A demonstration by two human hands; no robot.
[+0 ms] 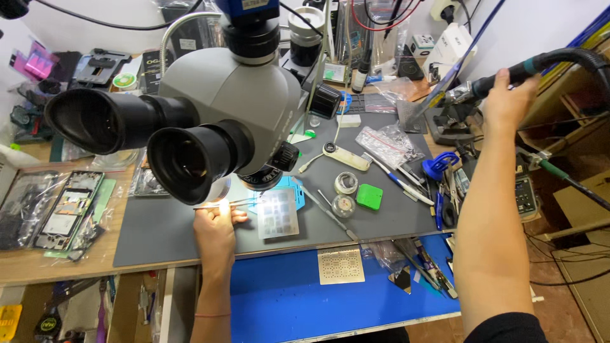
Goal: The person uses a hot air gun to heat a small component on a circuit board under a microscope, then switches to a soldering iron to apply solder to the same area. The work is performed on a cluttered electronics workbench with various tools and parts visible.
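The left hand (215, 230) pinched thin tweezers (234, 203) between closed fingers, tips pointing at the metal stencil (277, 213) on the blue holder (293, 188) under the microscope (216, 108). The right hand (508, 101) was wrapped tight around a hot-air handle (508, 74), raised over its stand (452, 122) at the far right of the grey mat (387, 219). A second stencil (341, 265) lay on the blue surface (286, 298).

Microscope (229, 101) stands at counter (89, 263) centre-left, over the mat (165, 235). Left hand (215, 230) w/ tweezers (225, 204) on mat just below it; stencil plate (277, 213) just right of that hand. Opened phone (67, 213) far left. Right hand (508, 101) up at back right, on hot-air handle (508, 75). 2nd stencil (341, 265) nearer front edge.
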